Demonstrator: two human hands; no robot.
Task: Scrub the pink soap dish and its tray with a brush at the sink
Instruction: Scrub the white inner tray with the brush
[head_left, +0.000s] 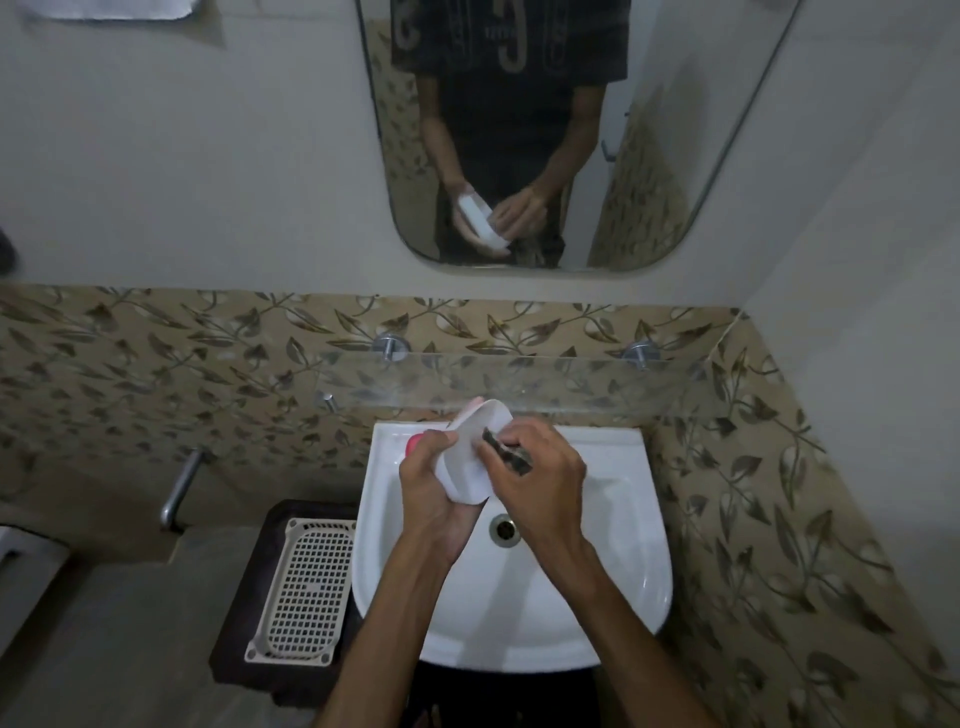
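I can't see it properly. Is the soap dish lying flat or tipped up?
Tipped up. The left hand holds the soap dish on edge above the sink, brush against it.

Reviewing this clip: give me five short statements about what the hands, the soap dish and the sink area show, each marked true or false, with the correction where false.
1. The left hand grips the soap dish above the sink. True.
2. The right hand is empty. False: its fingers are curled round a dark brush held against the dish.
3. The soap dish lies flat in the bottom of the basin. False: it is held up, tilted, clear of the basin.
4. A perforated tray lies to the left of the sink. True.
5. The drain is covered by a plug. False: the drain hole is open and visible.
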